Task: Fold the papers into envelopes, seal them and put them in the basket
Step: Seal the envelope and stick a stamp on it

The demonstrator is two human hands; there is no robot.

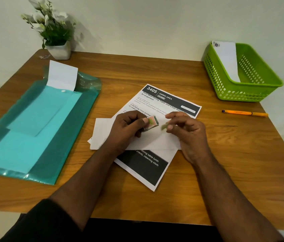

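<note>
The folded envelope (137, 137) lies flat on the table (207, 154), on top of a printed sheet (163, 102), and everything else can be placed from it. Just above its upper edge the left hand (129, 130) pinches a small pack of stamps (150, 124) between thumb and fingers, holding it up off the paper so a piece can be peeled away. Beside it, over the envelope's right end, the right hand (186, 131) pinches a small greenish sticker (164, 126) at its fingertips; the two hands are close but apart, which suggests the sticker has come off the pack and is meant to seal the flap. The envelope itself is held by neither hand; it seems to sit there as a ready surface for pressing the seal down.

Far right of the envelope, at the table's back corner, stands the green basket (259, 91) with one finished envelope (228, 62) leaning inside, so at least one round looks done. A pen (245, 113) lies between basket and envelope, to the right. Well left of the envelope is a teal folder (6, 119) with paper (62, 75) sticking out, probably the supply. A potted plant (54, 32) stands behind the folder.
</note>
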